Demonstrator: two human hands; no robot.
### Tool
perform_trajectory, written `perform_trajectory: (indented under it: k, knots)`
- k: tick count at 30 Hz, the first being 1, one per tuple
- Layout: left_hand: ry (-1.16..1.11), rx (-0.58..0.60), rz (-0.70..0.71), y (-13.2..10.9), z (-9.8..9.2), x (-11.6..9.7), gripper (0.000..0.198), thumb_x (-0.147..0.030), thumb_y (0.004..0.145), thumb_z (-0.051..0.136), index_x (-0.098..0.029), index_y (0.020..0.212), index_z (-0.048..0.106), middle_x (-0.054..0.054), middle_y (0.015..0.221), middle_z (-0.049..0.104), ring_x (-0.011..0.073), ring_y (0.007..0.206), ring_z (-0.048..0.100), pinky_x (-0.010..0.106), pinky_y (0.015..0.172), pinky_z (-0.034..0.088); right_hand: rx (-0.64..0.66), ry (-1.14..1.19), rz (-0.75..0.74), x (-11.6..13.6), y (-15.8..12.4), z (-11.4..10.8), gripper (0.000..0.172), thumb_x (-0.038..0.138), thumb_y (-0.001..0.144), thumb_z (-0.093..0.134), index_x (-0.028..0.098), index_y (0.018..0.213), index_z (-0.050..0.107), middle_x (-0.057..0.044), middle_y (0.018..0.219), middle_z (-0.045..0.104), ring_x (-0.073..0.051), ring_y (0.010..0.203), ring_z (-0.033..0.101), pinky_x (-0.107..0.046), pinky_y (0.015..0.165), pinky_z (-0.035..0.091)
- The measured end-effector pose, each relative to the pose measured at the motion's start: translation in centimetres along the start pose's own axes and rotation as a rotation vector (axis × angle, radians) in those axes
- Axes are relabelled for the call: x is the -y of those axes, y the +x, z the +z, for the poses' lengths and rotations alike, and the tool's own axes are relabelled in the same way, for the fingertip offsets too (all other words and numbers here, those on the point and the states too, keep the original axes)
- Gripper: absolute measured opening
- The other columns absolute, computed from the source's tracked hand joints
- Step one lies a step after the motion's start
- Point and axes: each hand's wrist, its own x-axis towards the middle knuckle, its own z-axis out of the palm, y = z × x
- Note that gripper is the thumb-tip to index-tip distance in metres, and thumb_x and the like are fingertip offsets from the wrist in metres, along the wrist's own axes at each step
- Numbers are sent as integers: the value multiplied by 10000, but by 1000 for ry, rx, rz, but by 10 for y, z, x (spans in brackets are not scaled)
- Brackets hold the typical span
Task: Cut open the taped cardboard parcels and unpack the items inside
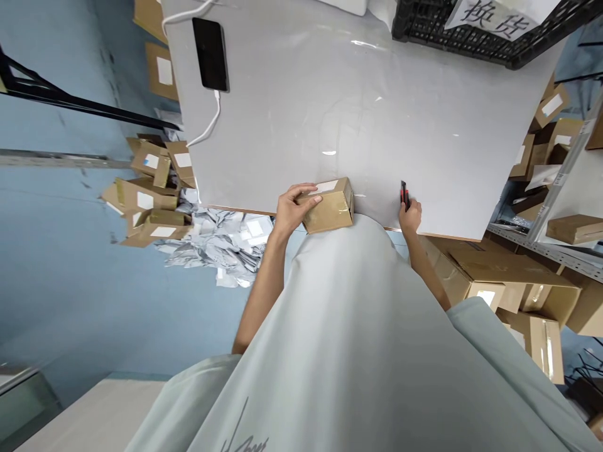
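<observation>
A small brown cardboard box with a white label on top sits at the near edge of the white table, close against my shirt. My left hand grips the box at its left end, with the thumb and fingers on its upper faces. Off to the right, my right hand is closed around a black and red box cutter that points away from me. The cutter is apart from the box, over the table near its front edge.
A phone with a white cable lies at the table's far left. A black plastic crate stands at the back right. Grey mailer bags and opened boxes pile up on the left floor; larger cartons and a shelf are on the right.
</observation>
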Motion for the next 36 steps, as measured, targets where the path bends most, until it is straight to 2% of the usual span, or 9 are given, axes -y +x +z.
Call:
perform_trajectory:
  k: [3, 5, 9, 12, 18, 25, 28, 32, 36]
  knots:
    - [-23, 42, -35, -4, -4, -2, 650, -781, 784, 905, -247, 1147, 825, 122, 1374, 795, 318, 1332, 725, 491, 1231, 546, -71, 57, -105, 14, 1, -4, 418, 309, 1030, 528, 178, 1392, 690, -242, 1435, 648, -378, 1387, 593, -594, 1208, 503]
    - [-32, 60, -44, -5, -7, -3, 656, -764, 772, 915, -244, 1161, 821, 124, 1380, 788, 319, 1331, 721, 487, 1221, 553, -17, 153, -197, 33, 0, -1, 399, 346, 1053, 528, 192, 1368, 718, -227, 1431, 673, -352, 1349, 637, -567, 1220, 510]
    - [-11, 101, -35, -3, -13, 0, 634, -711, 763, 926, -241, 1171, 806, 122, 1375, 776, 323, 1312, 714, 478, 1161, 582, 367, 384, -258, 87, -4, 24, 327, 424, 1058, 628, 191, 1245, 762, -169, 1305, 798, -281, 1146, 765, -450, 1142, 588]
    - [33, 106, -26, -1, -18, 6, 624, -667, 764, 932, -236, 1193, 794, 129, 1367, 763, 327, 1308, 704, 464, 1109, 599, 524, 402, -174, 121, -10, 46, 333, 468, 1046, 716, 164, 1170, 772, -181, 1262, 835, -284, 1198, 775, -431, 1170, 565]
    - [13, 144, -25, -7, -24, 27, 850, -707, 698, 990, -227, 1354, 738, 152, 1454, 705, 352, 1382, 679, 508, 1203, 566, 545, 365, -89, 149, -23, 66, 250, 390, 1137, 575, 183, 1139, 715, -172, 1321, 815, -254, 1220, 743, -416, 1194, 534]
    - [-70, 263, -75, -13, -41, 49, 1121, -770, 641, 1012, -228, 1547, 632, 214, 1617, 621, 408, 1448, 658, 525, 1140, 621, 573, 470, -88, 158, -40, 67, 346, 402, 1140, 482, 232, 888, 648, -61, 1042, 796, -215, 1068, 696, -357, 1081, 573]
    - [-70, 305, -55, -7, -49, 53, 1276, -747, 569, 1062, -233, 1628, 570, 232, 1691, 564, 437, 1532, 601, 562, 1230, 567, 531, 531, -8, 155, -46, 59, 335, 505, 1104, 544, 229, 954, 661, -54, 1026, 773, -215, 1020, 694, -350, 971, 609]
    - [-141, 295, -26, 12, -40, 57, 1397, -678, 506, 1120, -294, 1693, 491, 249, 1775, 472, 463, 1565, 575, 584, 1200, 586, 276, 559, -4, 136, -49, 31, 450, 675, 1068, 554, 240, 1113, 661, -82, 1147, 763, -233, 1093, 712, -364, 982, 621]
    - [-222, 195, -10, 39, -9, 61, 1088, -625, 650, 1060, -291, 1569, 584, 231, 1707, 547, 406, 1421, 695, 558, 1092, 656, -21, 474, -36, 115, -55, -2, 549, 733, 1061, 547, 233, 1272, 625, -141, 1300, 720, -275, 1248, 701, -425, 1118, 591]
